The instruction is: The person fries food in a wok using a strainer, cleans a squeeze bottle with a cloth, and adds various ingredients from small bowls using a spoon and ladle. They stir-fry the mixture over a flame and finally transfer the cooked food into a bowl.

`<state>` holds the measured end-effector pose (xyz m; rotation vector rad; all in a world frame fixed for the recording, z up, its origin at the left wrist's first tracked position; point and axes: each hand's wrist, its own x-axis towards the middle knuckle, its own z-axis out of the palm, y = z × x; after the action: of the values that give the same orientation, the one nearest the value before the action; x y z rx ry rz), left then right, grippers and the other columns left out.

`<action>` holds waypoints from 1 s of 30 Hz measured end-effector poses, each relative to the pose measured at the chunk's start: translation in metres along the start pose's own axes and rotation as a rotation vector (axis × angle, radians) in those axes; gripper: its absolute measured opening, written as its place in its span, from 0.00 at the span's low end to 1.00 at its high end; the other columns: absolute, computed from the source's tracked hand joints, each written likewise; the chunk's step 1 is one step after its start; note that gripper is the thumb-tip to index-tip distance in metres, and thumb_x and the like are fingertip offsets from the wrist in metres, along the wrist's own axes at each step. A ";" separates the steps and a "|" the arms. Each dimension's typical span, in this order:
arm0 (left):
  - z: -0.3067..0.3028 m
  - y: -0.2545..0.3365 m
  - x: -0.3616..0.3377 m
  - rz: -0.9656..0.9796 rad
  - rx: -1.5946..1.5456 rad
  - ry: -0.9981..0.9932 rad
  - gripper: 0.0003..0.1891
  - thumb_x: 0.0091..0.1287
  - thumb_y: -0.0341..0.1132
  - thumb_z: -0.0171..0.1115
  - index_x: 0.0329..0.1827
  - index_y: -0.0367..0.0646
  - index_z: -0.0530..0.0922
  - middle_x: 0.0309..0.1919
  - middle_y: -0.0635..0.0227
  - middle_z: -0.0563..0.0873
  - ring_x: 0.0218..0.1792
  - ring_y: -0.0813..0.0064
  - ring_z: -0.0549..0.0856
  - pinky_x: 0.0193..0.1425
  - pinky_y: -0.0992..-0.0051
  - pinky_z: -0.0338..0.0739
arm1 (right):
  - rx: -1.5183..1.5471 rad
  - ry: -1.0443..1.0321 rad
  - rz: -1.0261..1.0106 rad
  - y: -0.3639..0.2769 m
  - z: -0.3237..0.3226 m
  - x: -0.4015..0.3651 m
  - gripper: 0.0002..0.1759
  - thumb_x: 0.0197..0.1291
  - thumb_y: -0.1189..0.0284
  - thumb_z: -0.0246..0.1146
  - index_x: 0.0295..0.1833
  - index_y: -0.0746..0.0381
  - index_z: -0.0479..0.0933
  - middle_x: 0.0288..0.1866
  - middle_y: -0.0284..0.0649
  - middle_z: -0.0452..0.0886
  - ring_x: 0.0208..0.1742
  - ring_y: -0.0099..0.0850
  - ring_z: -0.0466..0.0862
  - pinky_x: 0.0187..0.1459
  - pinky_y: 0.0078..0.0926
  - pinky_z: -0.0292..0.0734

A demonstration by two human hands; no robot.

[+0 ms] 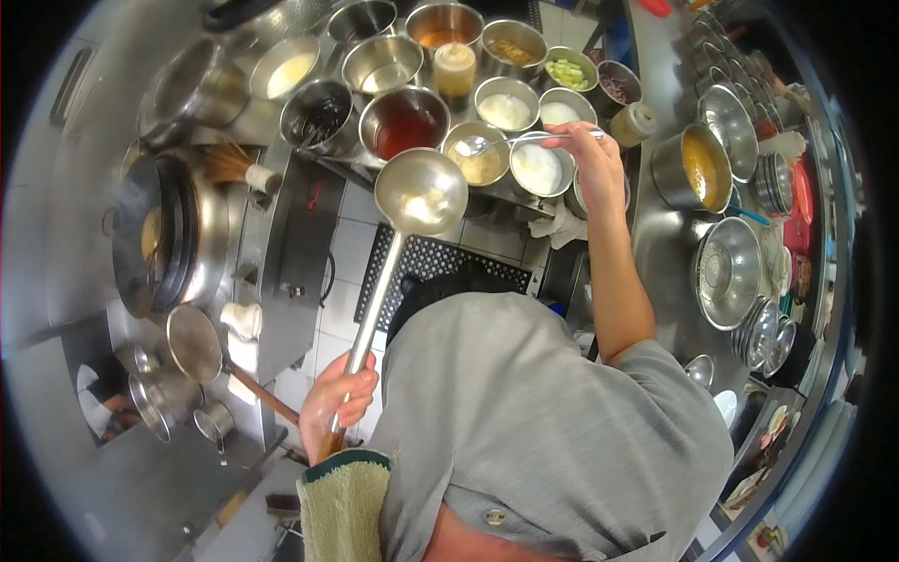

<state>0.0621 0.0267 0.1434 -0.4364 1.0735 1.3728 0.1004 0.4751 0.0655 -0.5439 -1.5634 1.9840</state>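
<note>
My left hand [339, 398] is closed around the handle of a large metal ladle [421, 187], whose bowl is raised in front of the seasoning pots; a small pale patch shows inside it. A green towel [345, 496] lies close to my left wrist. My right hand [592, 150] pinches the thin handle of a metal spoon [475, 145]. The spoon's head is at a bowl of tan powder [478, 167]. Beside that bowl stand a bowl of white granules [537, 170] and a pot of red liquid [405, 124].
A steaming black wok [140, 239] sits on the left, near a bamboo brush [229, 167] and a round strainer [194, 344]. Squeeze bottles, one pale-topped bottle [455, 70] among them, stand between the pots. On the right counter are a yellow-liquid pot [693, 169] and a colander [728, 273].
</note>
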 end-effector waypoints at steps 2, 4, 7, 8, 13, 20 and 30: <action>0.004 0.002 0.001 0.005 -0.008 -0.014 0.08 0.67 0.27 0.56 0.45 0.43 0.68 0.21 0.74 0.67 0.09 0.90 0.60 0.07 0.86 0.53 | -0.268 -0.130 -0.013 0.005 0.010 -0.009 0.16 0.68 0.69 0.56 0.48 0.72 0.78 0.42 0.46 0.85 0.43 0.30 0.86 0.49 0.28 0.77; 0.008 0.001 0.003 0.015 -0.004 -0.008 0.08 0.67 0.27 0.57 0.45 0.43 0.68 0.22 0.74 0.68 0.10 0.90 0.60 0.08 0.86 0.53 | -0.563 -0.179 -0.067 0.000 0.020 -0.019 0.17 0.70 0.70 0.56 0.55 0.73 0.76 0.45 0.46 0.84 0.46 0.30 0.86 0.53 0.24 0.75; 0.005 -0.002 0.006 -0.005 0.002 -0.003 0.07 0.68 0.28 0.55 0.45 0.42 0.66 0.21 0.74 0.65 0.08 0.90 0.60 0.06 0.85 0.53 | -0.510 -0.046 -0.278 -0.004 -0.001 -0.016 0.16 0.70 0.70 0.55 0.55 0.72 0.77 0.44 0.44 0.85 0.46 0.30 0.86 0.52 0.25 0.75; 0.003 -0.004 0.005 -0.001 -0.011 0.015 0.07 0.68 0.27 0.56 0.45 0.43 0.67 0.20 0.74 0.66 0.08 0.89 0.61 0.06 0.85 0.53 | -0.356 0.044 -0.236 -0.005 -0.011 -0.013 0.15 0.70 0.71 0.55 0.52 0.72 0.78 0.45 0.44 0.85 0.46 0.29 0.85 0.52 0.24 0.75; -0.005 -0.020 -0.002 0.013 -0.087 0.017 0.09 0.66 0.25 0.56 0.45 0.44 0.67 0.19 0.73 0.67 0.08 0.87 0.60 0.06 0.83 0.52 | -0.739 0.458 -0.178 -0.002 -0.083 0.020 0.18 0.69 0.64 0.54 0.42 0.67 0.81 0.35 0.42 0.87 0.39 0.27 0.83 0.47 0.26 0.75; 0.013 -0.023 -0.009 0.066 -0.021 0.030 0.09 0.66 0.26 0.56 0.45 0.42 0.66 0.18 0.72 0.65 0.07 0.87 0.58 0.06 0.84 0.52 | -1.007 0.383 -0.522 0.064 -0.082 0.062 0.11 0.61 0.69 0.58 0.32 0.65 0.80 0.29 0.52 0.82 0.34 0.50 0.82 0.40 0.46 0.76; 0.015 -0.003 -0.013 0.039 0.038 0.070 0.09 0.65 0.25 0.54 0.45 0.40 0.66 0.18 0.71 0.64 0.07 0.86 0.57 0.06 0.82 0.52 | -0.724 0.454 -0.287 0.057 -0.077 0.048 0.14 0.62 0.68 0.55 0.34 0.69 0.80 0.28 0.50 0.83 0.33 0.47 0.84 0.40 0.38 0.77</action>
<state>0.0720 0.0309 0.1606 -0.4404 1.1691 1.3773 0.1010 0.5538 -0.0073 -0.9077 -1.8903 0.9540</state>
